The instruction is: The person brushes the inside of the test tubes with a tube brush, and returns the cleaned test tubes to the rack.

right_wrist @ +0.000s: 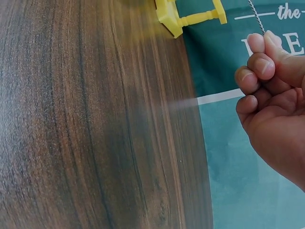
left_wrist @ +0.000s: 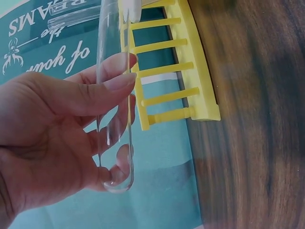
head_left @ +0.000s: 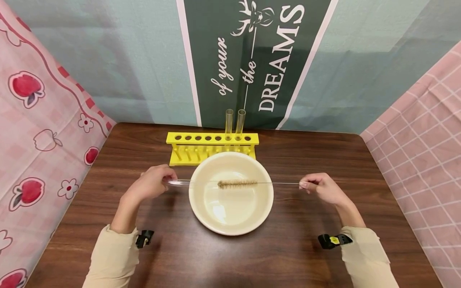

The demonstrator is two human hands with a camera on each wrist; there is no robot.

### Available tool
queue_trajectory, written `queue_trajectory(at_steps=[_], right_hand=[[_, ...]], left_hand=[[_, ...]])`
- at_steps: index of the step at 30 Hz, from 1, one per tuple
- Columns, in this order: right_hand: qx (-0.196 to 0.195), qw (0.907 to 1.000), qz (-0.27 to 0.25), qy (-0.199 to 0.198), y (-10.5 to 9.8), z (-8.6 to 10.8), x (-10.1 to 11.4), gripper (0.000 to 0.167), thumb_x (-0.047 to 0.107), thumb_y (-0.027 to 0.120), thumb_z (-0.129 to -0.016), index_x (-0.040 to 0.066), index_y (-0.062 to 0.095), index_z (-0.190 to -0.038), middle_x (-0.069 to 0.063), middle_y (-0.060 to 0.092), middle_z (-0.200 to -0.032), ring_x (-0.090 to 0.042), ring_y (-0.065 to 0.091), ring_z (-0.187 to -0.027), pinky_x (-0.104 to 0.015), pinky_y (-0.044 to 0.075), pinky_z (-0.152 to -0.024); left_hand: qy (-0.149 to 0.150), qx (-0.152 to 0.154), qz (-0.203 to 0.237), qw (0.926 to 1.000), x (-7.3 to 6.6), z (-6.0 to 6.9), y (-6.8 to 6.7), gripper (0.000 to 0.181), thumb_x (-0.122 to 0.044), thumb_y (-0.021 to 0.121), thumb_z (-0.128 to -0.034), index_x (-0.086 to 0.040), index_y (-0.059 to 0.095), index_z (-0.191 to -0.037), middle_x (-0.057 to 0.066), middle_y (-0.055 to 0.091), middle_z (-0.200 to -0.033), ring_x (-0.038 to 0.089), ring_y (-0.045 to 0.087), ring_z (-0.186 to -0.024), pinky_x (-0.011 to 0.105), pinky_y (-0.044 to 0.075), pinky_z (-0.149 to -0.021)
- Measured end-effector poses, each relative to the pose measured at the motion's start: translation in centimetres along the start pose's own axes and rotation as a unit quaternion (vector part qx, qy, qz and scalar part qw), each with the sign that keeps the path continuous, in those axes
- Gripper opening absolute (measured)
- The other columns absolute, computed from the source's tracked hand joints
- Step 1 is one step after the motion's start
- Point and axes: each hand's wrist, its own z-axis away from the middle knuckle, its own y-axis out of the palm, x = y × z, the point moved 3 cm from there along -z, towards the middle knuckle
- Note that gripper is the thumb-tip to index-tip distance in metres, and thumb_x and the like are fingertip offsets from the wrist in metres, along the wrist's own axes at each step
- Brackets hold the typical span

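Observation:
My left hand (head_left: 155, 182) grips a clear glass test tube (left_wrist: 114, 143), thumb on one side and fingers behind; its rounded end shows in the left wrist view. In the head view the tube lies level, pointing over the left rim of a cream bowl (head_left: 196, 216). A test tube brush (head_left: 237, 183) with tan bristles lies level above the bowl, in line with the tube. Whether its tip is inside the tube, I cannot tell. My right hand (head_left: 322, 188) pinches the end of the brush's twisted wire handle (right_wrist: 257, 16) between thumb and forefinger.
Behind the bowl stands a yellow test tube rack (head_left: 212, 139), with two upright glass tubes (head_left: 228, 124) toward its right. The brown wooden table (head_left: 230, 264) meets hanging cloths at the back and both sides.

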Motion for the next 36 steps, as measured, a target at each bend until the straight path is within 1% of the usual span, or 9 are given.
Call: queue_trajectory(at_steps=[5,8,14,18,24,27,31,34,36], right_hand=[[-0.003,0.9998,-0.018,0.009,-0.1,0.0,-0.3,0.013,0.002,0.055,-0.089,-0.003,0.062,-0.079,-0.019,0.051,-0.064,-0.023,0.049,-0.059,-0.034,0.043,-0.055],[-0.001,0.9993,-0.037,0.010,-0.1,0.0,-0.4,0.013,0.002,0.055,-0.089,-0.004,0.062,-0.080,-0.018,0.051,-0.063,-0.023,0.049,-0.059,-0.034,0.043,-0.056],[-0.008,0.9978,-0.065,0.008,0.0,0.0,-0.5,0.013,-0.001,0.055,-0.088,-0.008,0.061,-0.080,-0.013,0.051,-0.061,-0.019,0.049,-0.058,-0.032,0.042,-0.056],[-0.005,0.9965,-0.083,0.012,0.2,-0.2,-0.6,0.013,-0.002,0.054,-0.088,-0.010,0.059,-0.080,-0.012,0.050,-0.060,-0.018,0.049,-0.058,-0.030,0.042,-0.056],[0.007,0.9941,-0.103,0.033,0.6,-0.3,-0.9,0.015,-0.001,0.054,-0.089,-0.010,0.059,-0.078,-0.012,0.050,-0.059,-0.020,0.049,-0.057,-0.032,0.042,-0.056],[0.013,0.9942,-0.098,0.043,0.8,-0.5,-0.9,0.016,0.000,0.054,-0.089,-0.010,0.059,-0.077,-0.012,0.050,-0.060,-0.019,0.048,-0.056,-0.033,0.042,-0.056],[0.017,0.9937,-0.089,0.067,1.1,-0.9,-0.7,0.017,0.002,0.055,-0.088,-0.010,0.060,-0.077,-0.010,0.052,-0.061,-0.016,0.048,-0.056,-0.032,0.041,-0.055],[0.019,0.9910,-0.102,0.084,1.3,-1.3,-0.4,0.019,0.002,0.056,-0.088,-0.012,0.059,-0.076,-0.008,0.052,-0.060,-0.015,0.048,-0.055,-0.031,0.041,-0.056],[0.022,0.9870,-0.130,0.091,1.3,-1.5,-0.2,0.019,0.000,0.056,-0.087,-0.015,0.057,-0.076,-0.006,0.053,-0.061,-0.014,0.047,-0.055,-0.029,0.042,-0.056]], left_hand=[[0.002,-0.005,0.010,0.9999,0.3,0.0,0.3,0.026,0.015,0.058,-0.0683,-0.005,0.064,-0.084,0.004,0.054,-0.080,0.022,0.051,-0.077,0.044,0.041,-0.066],[-0.001,-0.010,0.011,0.9999,0.3,0.0,0.4,0.026,0.015,0.059,-0.0680,-0.005,0.063,-0.083,0.003,0.055,-0.080,0.021,0.052,-0.076,0.043,0.040,-0.065],[-0.009,-0.020,0.002,0.9998,0.0,-0.1,0.4,0.027,0.014,0.058,-0.0672,-0.008,0.064,-0.082,0.002,0.055,-0.080,0.022,0.051,-0.074,0.043,0.034,-0.061],[-0.009,-0.022,0.004,0.9997,-0.2,0.0,0.4,0.028,0.015,0.057,-0.0667,-0.008,0.064,-0.081,0.002,0.055,-0.080,0.021,0.051,-0.074,0.044,0.033,-0.062],[-0.003,-0.025,0.021,0.9995,-0.1,0.2,0.5,0.028,0.016,0.058,-0.0663,-0.007,0.063,-0.082,0.002,0.055,-0.080,0.020,0.052,-0.074,0.045,0.035,-0.063],[0.000,-0.029,0.024,0.9993,0.0,0.2,0.6,0.029,0.016,0.058,-0.0655,-0.008,0.062,-0.081,0.002,0.055,-0.080,0.020,0.051,-0.073,0.045,0.035,-0.062],[-0.003,-0.030,0.022,0.9993,-0.2,0.0,0.9,0.030,0.015,0.059,-0.0650,-0.010,0.062,-0.081,0.001,0.055,-0.079,0.020,0.050,-0.073,0.042,0.033,-0.062],[-0.006,-0.030,0.021,0.9993,-0.3,-0.2,1.1,0.030,0.014,0.061,-0.0651,-0.012,0.063,-0.080,0.000,0.054,-0.078,0.020,0.050,-0.074,0.042,0.031,-0.063],[-0.010,-0.033,0.019,0.9992,-0.3,-0.2,1.1,0.030,0.014,0.061,-0.0654,-0.012,0.063,-0.080,0.000,0.054,-0.079,0.020,0.050,-0.075,0.045,0.031,-0.064]])
